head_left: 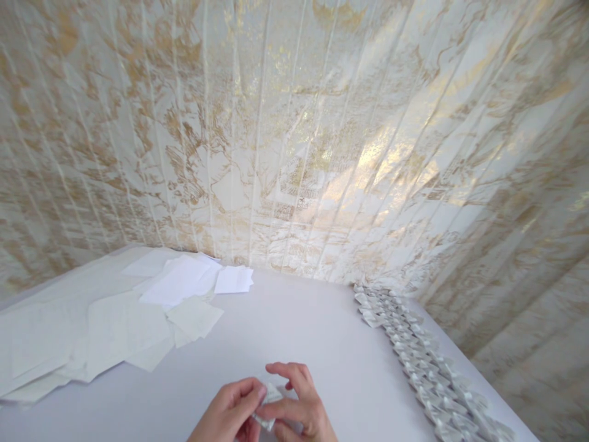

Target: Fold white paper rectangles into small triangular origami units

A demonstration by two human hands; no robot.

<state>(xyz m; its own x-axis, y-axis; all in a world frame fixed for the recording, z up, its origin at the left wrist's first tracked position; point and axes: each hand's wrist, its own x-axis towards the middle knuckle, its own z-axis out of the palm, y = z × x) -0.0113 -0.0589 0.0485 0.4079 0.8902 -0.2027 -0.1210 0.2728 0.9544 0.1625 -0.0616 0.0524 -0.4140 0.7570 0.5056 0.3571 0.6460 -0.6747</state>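
One grey-white folded paper [273,393] is pinched by left hand [230,406], touched by right hand [307,407] (grip unclear): apparently mid-crease, firm pressing needed.

On table [299,325]: sheets [129,319] left, folded pieces [423,365] right; hands [307,410] between, nearer; curtain [230,123] behind.

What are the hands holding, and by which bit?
A small piece of paper: the left hand pinches its left side, and the right hand touches its right side.

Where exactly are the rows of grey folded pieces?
In the head view, those rows lie along the right side of the white table, right of the right hand.
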